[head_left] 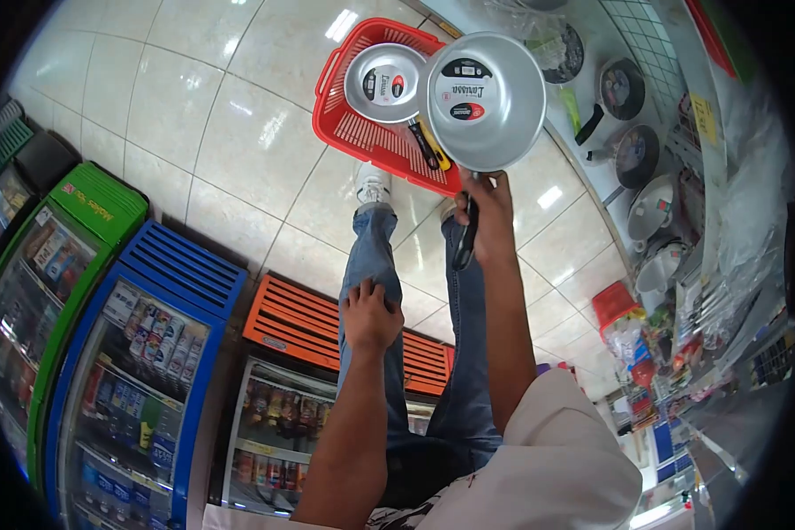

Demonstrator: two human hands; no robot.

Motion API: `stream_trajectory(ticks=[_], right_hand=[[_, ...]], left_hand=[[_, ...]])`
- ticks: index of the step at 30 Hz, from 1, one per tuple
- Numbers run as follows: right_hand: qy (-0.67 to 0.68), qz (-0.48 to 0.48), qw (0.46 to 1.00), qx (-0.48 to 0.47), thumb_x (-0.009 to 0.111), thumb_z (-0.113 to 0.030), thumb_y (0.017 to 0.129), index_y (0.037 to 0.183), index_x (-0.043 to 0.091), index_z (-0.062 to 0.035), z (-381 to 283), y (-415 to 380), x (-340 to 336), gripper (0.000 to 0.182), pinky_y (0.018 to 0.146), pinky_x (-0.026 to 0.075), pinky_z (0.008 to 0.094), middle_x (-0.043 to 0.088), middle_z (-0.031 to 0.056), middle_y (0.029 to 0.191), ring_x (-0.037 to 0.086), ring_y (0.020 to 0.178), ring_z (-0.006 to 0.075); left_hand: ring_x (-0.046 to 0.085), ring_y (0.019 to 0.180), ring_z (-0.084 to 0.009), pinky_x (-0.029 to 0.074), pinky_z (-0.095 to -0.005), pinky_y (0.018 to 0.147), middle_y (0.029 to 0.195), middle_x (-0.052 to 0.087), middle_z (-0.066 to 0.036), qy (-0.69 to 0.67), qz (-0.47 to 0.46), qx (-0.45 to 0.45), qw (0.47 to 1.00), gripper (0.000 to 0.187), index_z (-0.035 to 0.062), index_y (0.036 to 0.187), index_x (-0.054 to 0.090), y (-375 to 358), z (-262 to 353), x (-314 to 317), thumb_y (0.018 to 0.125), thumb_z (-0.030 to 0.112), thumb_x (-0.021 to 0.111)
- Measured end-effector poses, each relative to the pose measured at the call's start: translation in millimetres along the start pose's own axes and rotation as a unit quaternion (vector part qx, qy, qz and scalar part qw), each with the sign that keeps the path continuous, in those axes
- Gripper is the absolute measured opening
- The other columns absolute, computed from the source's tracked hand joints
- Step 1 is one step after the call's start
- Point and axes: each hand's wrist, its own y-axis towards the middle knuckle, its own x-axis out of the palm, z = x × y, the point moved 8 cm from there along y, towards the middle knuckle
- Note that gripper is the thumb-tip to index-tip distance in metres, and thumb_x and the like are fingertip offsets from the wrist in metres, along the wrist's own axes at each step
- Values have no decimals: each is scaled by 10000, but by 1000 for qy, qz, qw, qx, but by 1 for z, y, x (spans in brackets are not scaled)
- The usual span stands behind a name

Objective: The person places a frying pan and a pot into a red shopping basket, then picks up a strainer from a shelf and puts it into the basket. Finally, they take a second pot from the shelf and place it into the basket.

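One pan (493,110) looked light, stiff, slick-walled; my right fingers (502,184) gripped black handle (466,246), likely best hold. Left fingers (366,288) lay spread on knee (381,256).

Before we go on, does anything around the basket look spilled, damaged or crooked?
Nothing stands out. The smaller pan sits in the red basket, the right hand holds the larger pan by its black handle, and I see no spill or dent.
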Motion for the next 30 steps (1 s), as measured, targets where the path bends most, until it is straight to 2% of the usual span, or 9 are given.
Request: stream_trajectory(ticks=[2, 4, 6, 9, 12, 22, 26, 29, 30], right_hand=[[23, -16, 999, -38, 660, -225, 924, 1067, 497, -89, 0, -11, 7, 256, 486, 404, 231, 524, 24, 761, 508, 566, 94], [6, -76, 995, 67, 664, -229, 921, 1032, 509, -76, 35, -14, 7, 244, 486, 434, 240, 550, 31, 783, 543, 608, 92], [-20, -53, 994, 92, 653, -239, 929, 987, 532, -71, 55, -14, -4, 215, 465, 430, 233, 532, 13, 711, 525, 541, 84], [-106, -16, 994, -8, 639, -217, 935, 981, 516, -57, 61, -13, -8, 207, 392, 378, 234, 503, -11, 612, 471, 445, 61], [-111, -11, 992, -59, 637, -199, 935, 980, 515, -51, 53, -19, -7, 196, 395, 374, 235, 497, -17, 592, 471, 448, 52], [-41, -1, 993, -112, 630, -186, 949, 1009, 564, -49, 26, -21, 1, 163, 402, 346, 205, 470, -39, 597, 422, 438, 34], [-32, -19, 995, -94, 641, -175, 937, 1074, 551, -22, 29, -20, -2, 224, 415, 369, 222, 516, -10, 641, 460, 461, 51], [115, -49, 992, 22, 649, -218, 930, 1181, 567, -45, 39, -23, -3, 316, 437, 371, 229, 496, -19, 663, 441, 466, 55], [114, -50, 992, 22, 649, -218, 930, 1181, 567, -45, 38, -23, -7, 316, 437, 371, 229, 496, -19, 663, 441, 466, 55]], left_hand=[[526, 1113, -317, 423, -454, 924, 1184, 579, -120, 5, -16, 3, 1000, 285, 57, 989, 659, 1, -1, -1, 781, 234, 578], [532, 1104, -312, 426, -452, 926, 1171, 580, -116, 12, -12, 14, 1000, 282, 57, 990, 659, 2, -3, -5, 781, 228, 577], [537, 1095, -308, 430, -449, 927, 1158, 581, -112, 13, -13, 20, 1000, 280, 57, 990, 659, 1, -1, -6, 781, 223, 575], [550, 1093, -326, 444, -447, 952, 1138, 587, -116, 23, -13, 19, 999, 274, 58, 982, 663, -1, -2, -6, 769, 213, 585], [553, 1087, -329, 444, -450, 956, 1116, 587, -121, 28, -11, 27, 999, 260, 56, 968, 656, 0, -2, -6, 774, 214, 582], [529, 1115, -320, 421, -452, 964, 1144, 578, -116, 38, -29, 21, 999, 285, 53, 993, 654, -4, -7, 8, 780, 230, 584], [540, 1108, -333, 426, -454, 975, 1113, 592, -124, 34, -20, 21, 999, 286, 55, 989, 660, -7, -6, 7, 772, 223, 581], [541, 1109, -331, 425, -455, 976, 1124, 593, -120, 32, -21, 17, 999, 281, 61, 987, 663, -7, -7, 10, 772, 223, 582], [541, 1109, -331, 425, -455, 976, 1124, 593, -120, 31, -20, 16, 999, 281, 61, 987, 663, -7, -7, 11, 772, 223, 582]])
